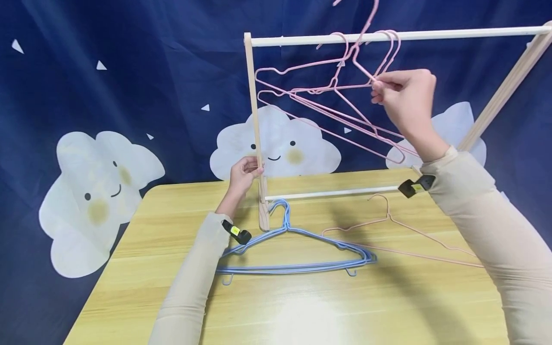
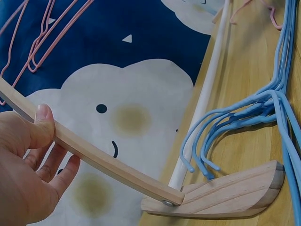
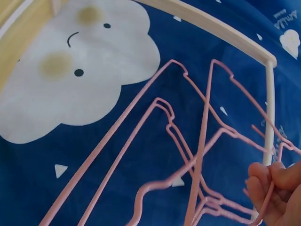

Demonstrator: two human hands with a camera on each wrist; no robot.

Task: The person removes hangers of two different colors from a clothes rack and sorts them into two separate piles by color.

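Note:
Thumb and fingers of my right hand pinch a pink wire hanger by its right shoulder. Its hook rises above the white rail of a small wooden rack, and its body overlaps other pink hangers hooked on that rail. In the right wrist view, the right hand appears at the lower right, fingertips on the pink wire. Lower down, my left hand holds the rack's left upright. The left wrist view has its thumb on one side of the wood and fingers behind it.
On the table, several blue hangers lie stacked by the rack's left foot. A single pink hanger lies to their right, below a lower white bar. Behind hangs a blue curtain with clouds.

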